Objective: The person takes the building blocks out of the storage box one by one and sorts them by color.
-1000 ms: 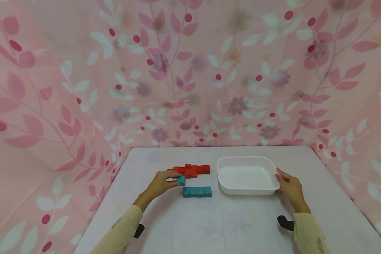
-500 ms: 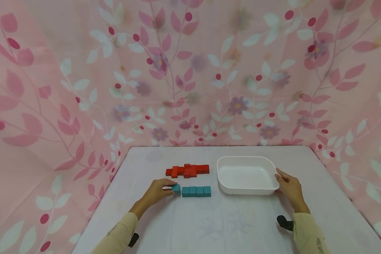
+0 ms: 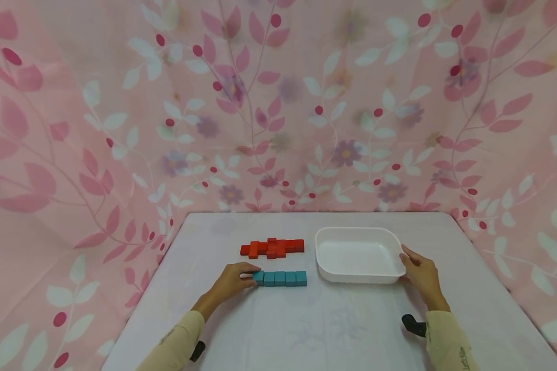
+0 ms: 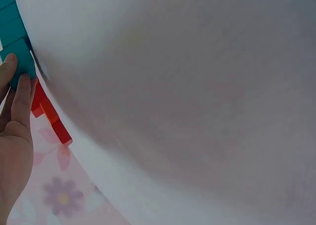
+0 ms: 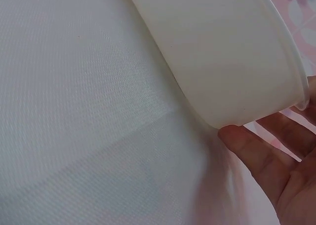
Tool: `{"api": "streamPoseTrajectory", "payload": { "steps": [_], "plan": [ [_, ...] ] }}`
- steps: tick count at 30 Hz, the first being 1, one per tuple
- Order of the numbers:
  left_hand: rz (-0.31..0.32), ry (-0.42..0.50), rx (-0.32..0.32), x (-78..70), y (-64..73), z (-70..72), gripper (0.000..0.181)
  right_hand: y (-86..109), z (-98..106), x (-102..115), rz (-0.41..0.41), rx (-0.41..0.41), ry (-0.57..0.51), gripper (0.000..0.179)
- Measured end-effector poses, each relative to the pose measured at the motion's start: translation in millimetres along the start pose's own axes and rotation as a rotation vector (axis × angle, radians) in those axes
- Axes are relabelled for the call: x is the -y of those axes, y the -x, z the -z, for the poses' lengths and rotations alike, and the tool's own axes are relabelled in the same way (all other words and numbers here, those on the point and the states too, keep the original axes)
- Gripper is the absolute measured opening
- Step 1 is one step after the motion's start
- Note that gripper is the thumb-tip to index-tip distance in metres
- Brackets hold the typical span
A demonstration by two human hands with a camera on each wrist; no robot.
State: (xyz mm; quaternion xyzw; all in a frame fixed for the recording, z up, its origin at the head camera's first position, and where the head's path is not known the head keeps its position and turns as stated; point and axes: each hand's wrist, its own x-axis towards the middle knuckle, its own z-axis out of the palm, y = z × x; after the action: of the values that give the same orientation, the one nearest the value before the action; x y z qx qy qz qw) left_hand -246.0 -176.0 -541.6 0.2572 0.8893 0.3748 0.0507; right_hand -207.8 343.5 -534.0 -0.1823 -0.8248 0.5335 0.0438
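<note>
My left hand (image 3: 232, 283) pinches a teal cube (image 3: 258, 279) between thumb and fingers, at the left end of a straight row of teal cubes (image 3: 285, 279). In the left wrist view the fingertips (image 4: 23, 81) lie on that end cube (image 4: 19, 59), which sits up against its neighbour. On the right, my right hand (image 3: 422, 278) holds the right end of a white rectangular tray (image 3: 359, 277). The right wrist view has the thumb (image 5: 242, 138) at the tray's lower corner and other fingers partly hidden behind its wall (image 5: 232, 62).
Behind the teal row lies a line of red blocks (image 3: 271, 249), some sticking out to the sides. A white cloth covers the table (image 3: 325, 324). Pink floral fabric (image 3: 278, 129) hangs behind and on both sides. Black wrist pieces (image 3: 414, 325) show under the sleeves.
The left hand has brought the teal cube from near the red blocks down to the row's left end, closing the gap to its neighbour. The right hand stays on the tray.
</note>
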Motion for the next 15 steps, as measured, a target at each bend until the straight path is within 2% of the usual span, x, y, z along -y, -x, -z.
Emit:
{"api": "streamPoseTrajectory", "payload": {
  "steps": [15],
  "plan": [
    [0.027, -0.003, -0.003, -1.9, 0.8, -6.5, 0.042, -1.0, -1.0, -0.6, -0.001, -0.002, 0.005, 0.053]
  ]
}}
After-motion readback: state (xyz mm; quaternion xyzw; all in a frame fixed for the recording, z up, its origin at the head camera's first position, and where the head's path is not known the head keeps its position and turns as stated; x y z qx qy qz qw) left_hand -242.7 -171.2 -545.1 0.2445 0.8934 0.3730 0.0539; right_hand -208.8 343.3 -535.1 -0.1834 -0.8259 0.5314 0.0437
